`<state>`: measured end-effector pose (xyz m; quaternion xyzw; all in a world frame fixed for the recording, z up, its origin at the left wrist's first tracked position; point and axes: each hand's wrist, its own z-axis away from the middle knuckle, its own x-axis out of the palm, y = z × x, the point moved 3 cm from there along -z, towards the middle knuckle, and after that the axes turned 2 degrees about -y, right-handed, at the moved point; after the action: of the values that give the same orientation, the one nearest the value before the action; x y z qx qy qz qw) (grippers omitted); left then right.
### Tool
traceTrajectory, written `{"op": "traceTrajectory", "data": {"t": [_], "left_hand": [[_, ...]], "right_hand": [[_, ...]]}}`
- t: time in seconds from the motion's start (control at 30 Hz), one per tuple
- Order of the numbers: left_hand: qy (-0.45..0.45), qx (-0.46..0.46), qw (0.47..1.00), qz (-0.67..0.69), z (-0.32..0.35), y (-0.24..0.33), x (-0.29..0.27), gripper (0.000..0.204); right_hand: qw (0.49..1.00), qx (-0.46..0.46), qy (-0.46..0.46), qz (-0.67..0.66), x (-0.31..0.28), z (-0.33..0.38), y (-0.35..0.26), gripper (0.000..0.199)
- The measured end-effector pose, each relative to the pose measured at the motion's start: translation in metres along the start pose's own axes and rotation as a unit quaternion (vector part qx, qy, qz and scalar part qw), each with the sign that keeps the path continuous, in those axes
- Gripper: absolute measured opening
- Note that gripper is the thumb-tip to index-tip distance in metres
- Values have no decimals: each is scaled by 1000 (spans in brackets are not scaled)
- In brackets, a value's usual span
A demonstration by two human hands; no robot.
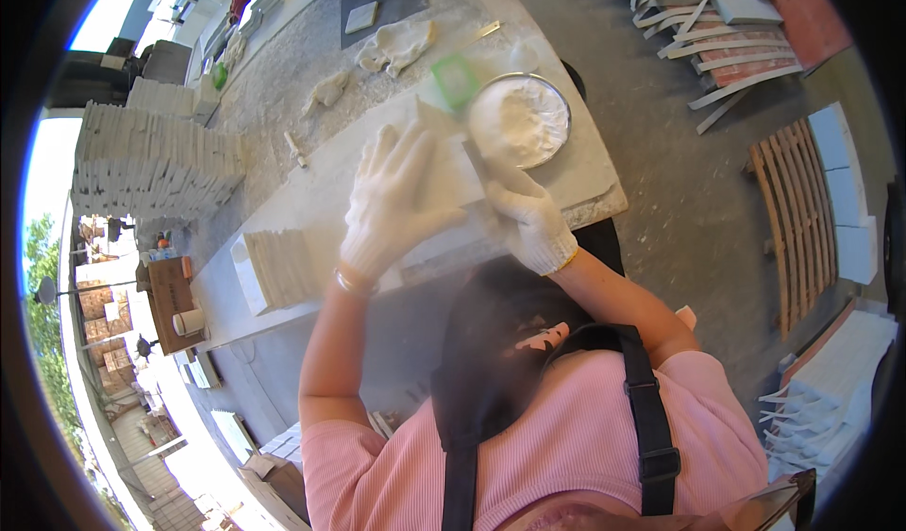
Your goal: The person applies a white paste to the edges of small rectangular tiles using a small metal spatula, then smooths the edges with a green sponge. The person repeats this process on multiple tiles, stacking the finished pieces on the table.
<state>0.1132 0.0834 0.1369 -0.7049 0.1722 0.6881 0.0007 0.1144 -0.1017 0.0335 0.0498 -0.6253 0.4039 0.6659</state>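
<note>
Both hands wear white knit gloves. My left hand (389, 201) is open, fingers spread, over a pale flat slab (455, 177) on the worktable. My right hand (531, 212) is closed at the slab's right side, around a thin grey flat piece (474, 159); its exact kind is blurred. Just beyond this hand stands a round metal-rimmed bowl (568, 116) of white powder (524, 125). A green see-through block or box (455, 80) sits to the bowl's left. Close to my left wrist, thin pale tiles (278, 269) stand in a row.
A tall stack of pale slabs (156, 163) rises at the left. Loose white gloves (398, 45) and a small stick-like tool (295, 149) lie farther back on the dusty worktable (311, 191). On the floor at right are a wooden pallet (793, 219) and piled pale strips (727, 31).
</note>
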Motion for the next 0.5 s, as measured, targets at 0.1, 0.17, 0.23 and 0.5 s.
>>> {"op": "traceTrajectory", "data": {"t": [0.1,0.17,0.23,0.5], "left_hand": [[6,2,1000,1,0,1,0,104],[6,-7,1000,17,0,2,0,102],[16,-11,1000,19,1,3,0,100],[35,-11,999,20,3,5,-2,96]], "right_hand": [[996,-2,24,92,-5,8,-6,45],[974,-33,59,217,-10,16,-17,42],[910,-131,77,385,-9,20,-35,38],[648,-235,124,714,36,42,-58,29]]}}
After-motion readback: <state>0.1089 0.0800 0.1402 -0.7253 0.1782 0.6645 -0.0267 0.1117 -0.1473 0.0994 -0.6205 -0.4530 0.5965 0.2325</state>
